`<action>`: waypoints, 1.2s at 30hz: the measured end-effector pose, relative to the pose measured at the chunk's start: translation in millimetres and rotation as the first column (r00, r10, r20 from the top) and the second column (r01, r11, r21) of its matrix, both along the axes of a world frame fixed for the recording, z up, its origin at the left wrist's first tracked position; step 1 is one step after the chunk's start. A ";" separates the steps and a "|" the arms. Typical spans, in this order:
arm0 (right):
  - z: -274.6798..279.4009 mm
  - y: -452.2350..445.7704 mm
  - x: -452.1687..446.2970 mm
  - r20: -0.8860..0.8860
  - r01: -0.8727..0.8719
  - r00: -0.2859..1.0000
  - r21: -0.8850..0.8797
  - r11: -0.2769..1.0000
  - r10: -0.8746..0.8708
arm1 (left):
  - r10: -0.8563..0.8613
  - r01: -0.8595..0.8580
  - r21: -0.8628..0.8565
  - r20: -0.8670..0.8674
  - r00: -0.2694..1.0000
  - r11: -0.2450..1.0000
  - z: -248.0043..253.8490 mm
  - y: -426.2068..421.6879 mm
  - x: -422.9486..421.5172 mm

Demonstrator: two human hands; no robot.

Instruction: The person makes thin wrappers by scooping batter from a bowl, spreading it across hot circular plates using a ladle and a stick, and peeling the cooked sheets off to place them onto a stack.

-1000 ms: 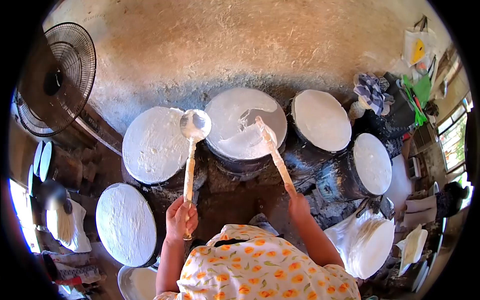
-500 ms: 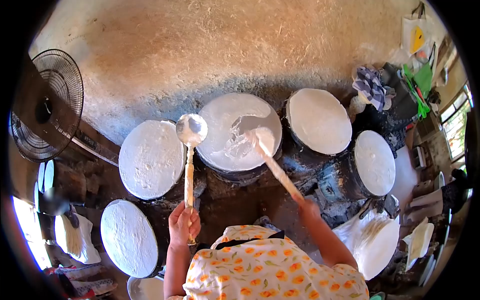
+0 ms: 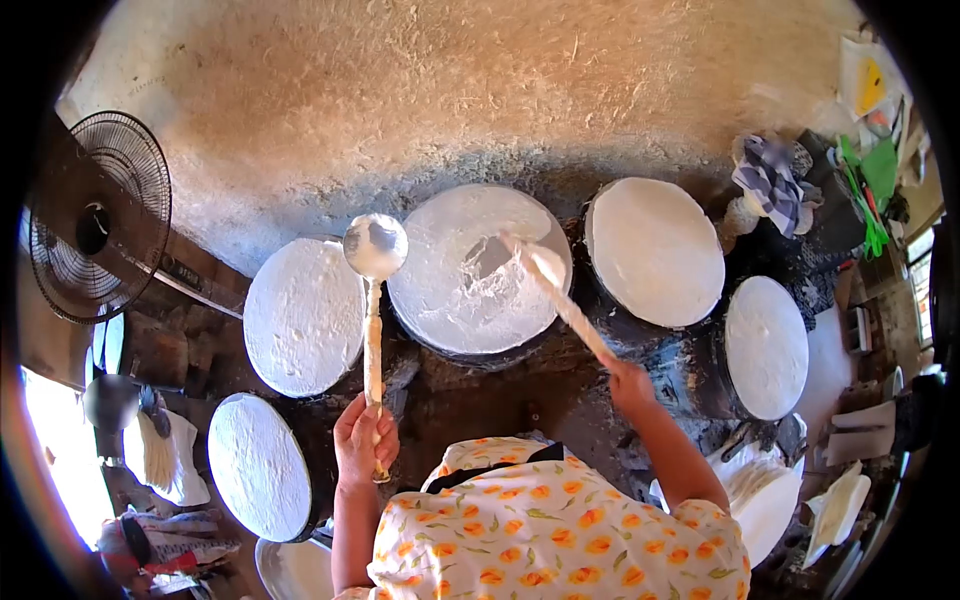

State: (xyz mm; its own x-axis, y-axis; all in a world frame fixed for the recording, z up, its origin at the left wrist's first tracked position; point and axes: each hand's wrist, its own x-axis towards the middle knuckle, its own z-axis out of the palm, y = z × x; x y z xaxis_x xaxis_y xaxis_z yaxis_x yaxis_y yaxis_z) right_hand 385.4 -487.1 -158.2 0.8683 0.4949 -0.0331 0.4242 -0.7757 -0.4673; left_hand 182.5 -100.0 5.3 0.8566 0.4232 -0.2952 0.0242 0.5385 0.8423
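My left hand [image 3: 365,440] is wrapped round the handle of a ladle [image 3: 374,340], held upright with its white-coated bowl near the left rim of the middle drum. My right hand [image 3: 630,388] grips a wooden paddle [image 3: 575,318] slanting up and left. Its far end touches the white, wet layer on top of the middle drum [image 3: 450,300]. That layer is broken and wrinkled near the paddle, with a smooth greyish patch showing beside the torn part.
More drums with white round tops stand around: left drum [image 3: 305,320], lower-left drum [image 3: 260,470], right drum [image 3: 655,250] and far-right drum [image 3: 767,345]. A fan [image 3: 100,215] is at the left. A stack of white sheets [image 3: 760,500] lies lower right. Behind rises a rough wall [image 3: 450,80].
My right hand has shifted slightly up and right, and the paddle's end has swung and turned in the white layer. The broken patch has changed shape. The ladle stays upright.
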 end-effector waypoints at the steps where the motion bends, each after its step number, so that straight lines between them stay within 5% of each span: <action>1: -6.8 13.1 26.4 0.101 -0.015 0.995 0.092 0.996 0.005 | 0.007 -0.007 0.006 -0.001 1.000 1.000 -0.3 -2.6 2.2; 4: -3.8 64.3 94.1 0.170 -0.008 0.985 0.209 0.978 -0.028 | 0.032 -0.032 -0.001 -0.013 0.999 0.999 0.1 -11.8 11.6; 7: 14.7 97.0 116.7 -0.077 0.063 0.996 0.147 0.987 -0.052 | 0.085 -0.085 0.008 -0.045 0.995 0.996 5.5 -19.8 17.4; 10: 30.0 97.3 104.9 -0.069 -0.049 0.994 0.367 0.929 0.080 | 0.123 -0.120 0.040 -0.075 0.990 0.992 11.8 -20.7 11.5; 12: 22.6 74.8 96.6 0.086 -0.044 0.996 0.520 0.853 -0.001 | 0.141 -0.139 0.030 -0.095 0.985 0.990 12.7 -18.5 5.2; 14: 17.1 61.4 90.9 -0.074 0.085 0.996 0.458 0.885 -0.057 | 0.100 -0.099 0.026 -0.067 0.993 0.995 11.9 -17.0 0.0; 22: 34.2 89.9 67.4 -0.069 -0.126 0.984 0.387 0.914 0.165 | 0.052 -0.051 0.012 -0.113 0.992 0.999 13.4 -24.2 24.2; 24: 31.3 69.9 72.6 -0.160 0.158 0.980 0.273 0.949 -0.117 | 0.039 -0.039 0.010 -0.093 0.995 0.999 14.5 -21.9 20.1; 25: 24.0 64.9 72.4 -0.022 0.066 0.998 0.444 0.894 -0.062 | 0.006 -0.005 0.012 -0.077 0.997 1.000 14.0 -19.0 17.6; 28: 10.4 74.9 49.1 -0.127 0.045 0.992 0.336 0.941 -0.002 | -0.042 0.042 0.009 -0.052 0.998 0.999 10.0 -15.1 16.2; 30: 1.4 97.9 34.0 -0.044 -0.076 0.994 0.409 0.909 0.103 | -0.057 0.056 -0.011 -0.078 0.995 0.998 6.1 -17.5 18.3; 32: 32.5 120.2 21.9 -0.275 -0.076 0.949 0.280 0.957 0.155 | -0.051 0.049 -0.018 -0.084 0.995 0.999 4.2 -20.0 23.2; 36: 57.2 113.0 23.0 -0.283 -0.116 0.944 0.194 0.974 0.169 | -0.112 0.113 0.006 -0.091 0.990 0.994 9.0 -17.5 20.9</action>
